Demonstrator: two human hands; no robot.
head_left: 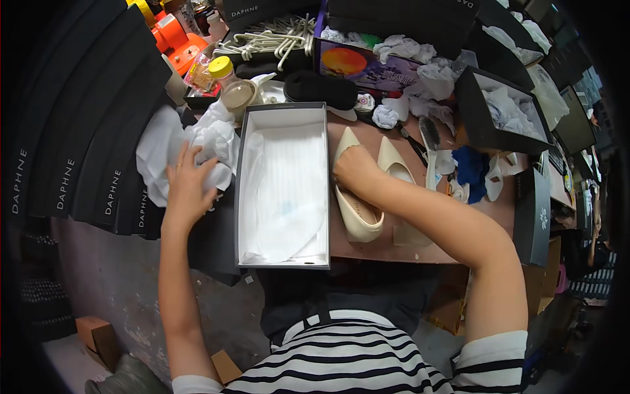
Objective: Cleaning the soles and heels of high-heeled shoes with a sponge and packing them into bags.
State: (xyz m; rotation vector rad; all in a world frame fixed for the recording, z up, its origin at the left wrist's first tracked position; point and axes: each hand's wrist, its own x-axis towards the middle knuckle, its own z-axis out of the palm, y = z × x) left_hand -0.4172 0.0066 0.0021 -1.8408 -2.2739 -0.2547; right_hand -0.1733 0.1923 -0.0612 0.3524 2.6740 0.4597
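Observation:
An open shoe box [329,197], white inside with a dark rim, lies in front of me with white tissue paper [282,177] lining it. Left of the box, my left hand [188,178] is open, its fingers spread against crumpled white paper [157,154]. On the box's right side, my right hand [356,169] is closed over the middle of a cream pointed shoe [364,226]; its fingertips are hidden. The second cream shoe [392,157] lies just to the right, its back part covered by my right forearm.
Stacked black boxes [85,125] rise at the left. Behind stand a yellow-capped bottle [230,82], white hangers [282,39] and a black cap [318,88]. To the right are a brush [430,141], blue cloth [470,165] and a black box [472,115] of crumpled paper.

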